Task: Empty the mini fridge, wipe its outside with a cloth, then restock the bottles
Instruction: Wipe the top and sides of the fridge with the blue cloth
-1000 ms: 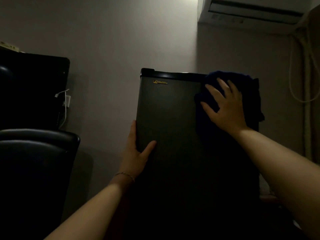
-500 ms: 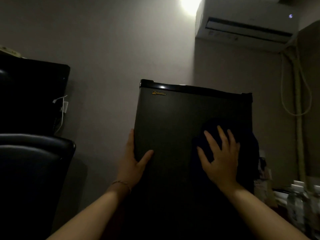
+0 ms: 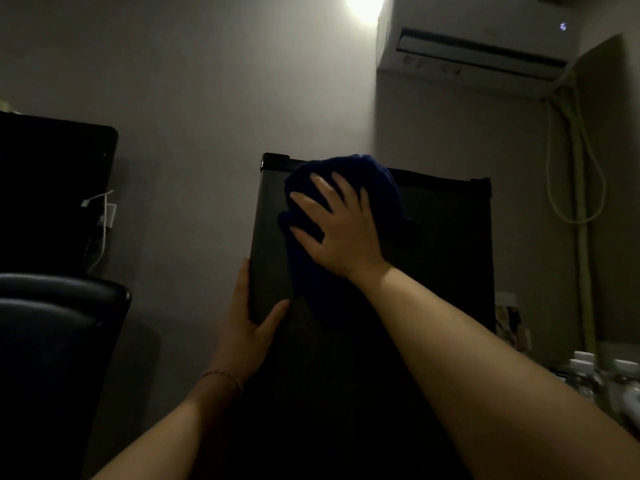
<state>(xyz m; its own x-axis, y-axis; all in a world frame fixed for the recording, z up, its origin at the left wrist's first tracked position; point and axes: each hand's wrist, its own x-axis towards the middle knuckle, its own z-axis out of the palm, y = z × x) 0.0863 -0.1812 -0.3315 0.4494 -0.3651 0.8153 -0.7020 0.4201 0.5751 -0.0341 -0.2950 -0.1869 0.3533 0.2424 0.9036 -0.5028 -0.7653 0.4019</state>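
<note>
The room is dim, with a plain wall (image 3: 207, 98) behind everything. The black mini fridge (image 3: 443, 244) stands in the middle with its door shut. On the left is a big dark chair (image 3: 52, 334), and a dark box shape (image 3: 52, 188) sits behind it with a white cable (image 3: 104, 233) hanging at its side. High on the right is a white air conditioner (image 3: 478, 46), with a pale hose (image 3: 554, 168) looping down under it.

The dark blue cloth (image 3: 367, 174) lies flat against the fridge door, up by the top left corner. Half a second ago it was lower down and more to the right, so it has slid up and across.

The right hand (image 3: 341, 230) presses the cloth to the door with its fingers (image 3: 304, 202) spread out and straight. The left hand (image 3: 249, 323) has stayed on the left edge of the fridge, with the thumb on the front and the fingers wrapped around the side.

Some clear bottles (image 3: 620, 379) with white caps stand low on the right, near the fridge. They are blurry. A thin bracelet (image 3: 225, 374) is on the left wrist.
</note>
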